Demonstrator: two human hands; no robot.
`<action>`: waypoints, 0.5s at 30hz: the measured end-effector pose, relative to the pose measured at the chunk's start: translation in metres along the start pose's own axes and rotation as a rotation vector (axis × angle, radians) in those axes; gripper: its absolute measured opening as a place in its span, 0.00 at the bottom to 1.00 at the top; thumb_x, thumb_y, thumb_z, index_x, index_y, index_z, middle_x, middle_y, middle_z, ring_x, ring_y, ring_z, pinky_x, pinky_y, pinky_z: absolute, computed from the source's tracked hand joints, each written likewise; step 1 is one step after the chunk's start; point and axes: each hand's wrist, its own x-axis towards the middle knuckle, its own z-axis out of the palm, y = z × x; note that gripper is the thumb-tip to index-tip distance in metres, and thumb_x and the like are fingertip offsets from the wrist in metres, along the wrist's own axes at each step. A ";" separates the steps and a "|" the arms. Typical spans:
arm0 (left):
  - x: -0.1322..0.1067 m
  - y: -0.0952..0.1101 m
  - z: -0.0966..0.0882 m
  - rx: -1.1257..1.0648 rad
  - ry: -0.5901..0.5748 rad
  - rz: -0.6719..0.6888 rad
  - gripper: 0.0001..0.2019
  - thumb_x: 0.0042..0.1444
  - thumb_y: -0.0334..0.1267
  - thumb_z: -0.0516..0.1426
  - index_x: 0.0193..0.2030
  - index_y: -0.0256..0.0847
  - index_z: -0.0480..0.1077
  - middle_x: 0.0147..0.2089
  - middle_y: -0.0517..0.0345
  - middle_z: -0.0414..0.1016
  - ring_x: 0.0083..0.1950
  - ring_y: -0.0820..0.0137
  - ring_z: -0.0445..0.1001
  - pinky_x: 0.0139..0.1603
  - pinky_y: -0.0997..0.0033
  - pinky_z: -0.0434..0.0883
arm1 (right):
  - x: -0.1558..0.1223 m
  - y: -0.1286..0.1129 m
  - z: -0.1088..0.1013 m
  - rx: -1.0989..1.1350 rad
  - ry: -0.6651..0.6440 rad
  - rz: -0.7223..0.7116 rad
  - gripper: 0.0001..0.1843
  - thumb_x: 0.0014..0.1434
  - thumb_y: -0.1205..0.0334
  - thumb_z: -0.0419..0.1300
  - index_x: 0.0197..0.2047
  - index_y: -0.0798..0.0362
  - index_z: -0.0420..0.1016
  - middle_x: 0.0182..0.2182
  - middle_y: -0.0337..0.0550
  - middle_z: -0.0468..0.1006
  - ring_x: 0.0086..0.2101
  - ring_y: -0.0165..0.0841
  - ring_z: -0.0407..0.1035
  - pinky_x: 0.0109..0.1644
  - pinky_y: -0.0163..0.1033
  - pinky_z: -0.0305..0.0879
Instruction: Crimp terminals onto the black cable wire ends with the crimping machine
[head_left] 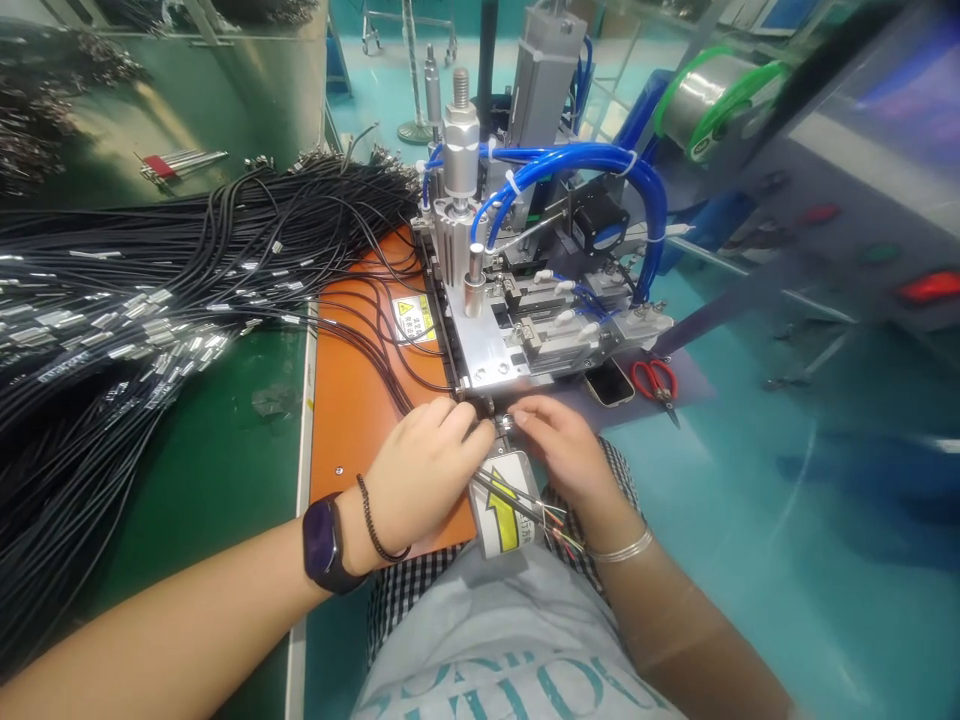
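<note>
At left, black cables with metal ends lie on the green bench, then comes the orange plate. The left hand is closed, gripping a small metal piece at the front edge of the pneumatic machine, and the right hand pinches it also; further right lie red scissors

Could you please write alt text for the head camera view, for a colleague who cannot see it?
The left hand and right hand meet at the front edge of a pneumatic machine, above black wires with coloured ends crossing a yellow arrow label. A mass of black cables spreads left across a green bench; red scissors lie right.
</note>
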 end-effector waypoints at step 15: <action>-0.003 0.005 -0.008 -0.038 -0.042 -0.074 0.07 0.54 0.24 0.52 0.36 0.38 0.67 0.34 0.54 0.67 0.35 0.62 0.65 0.33 0.62 0.67 | 0.003 -0.015 -0.004 -0.092 -0.200 0.147 0.15 0.53 0.49 0.59 0.29 0.53 0.65 0.20 0.30 0.57 0.20 0.24 0.49 0.23 0.32 0.45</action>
